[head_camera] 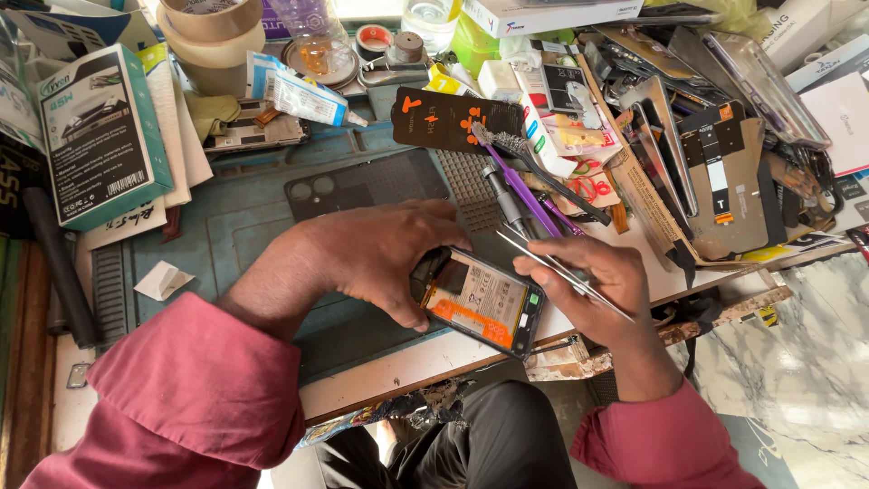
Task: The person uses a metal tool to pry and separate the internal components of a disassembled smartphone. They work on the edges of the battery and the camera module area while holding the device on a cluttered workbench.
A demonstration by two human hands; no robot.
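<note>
Near the middle of the frame, the left hand (pixel 385 258) curls around the upper end of an opened phone (pixel 480 299), fingers closed on its edge, thumb underneath. The phone lies tilted over the front edge of the blue work mat (pixel 235 226), back cover off, an orange-labelled battery showing. The right hand (pixel 593 281), just right of the phone, pinches a pair of metal tweezers (pixel 561 270) between thumb and fingers; the tips point up-left, above the phone's upper right corner. Just above the hands lie a purple brush (pixel 520 181) and a dark phone back cover (pixel 367 186). A boxed item (pixel 100 136) sits upper left; a glue tube (pixel 308 98) lies further up.
</note>
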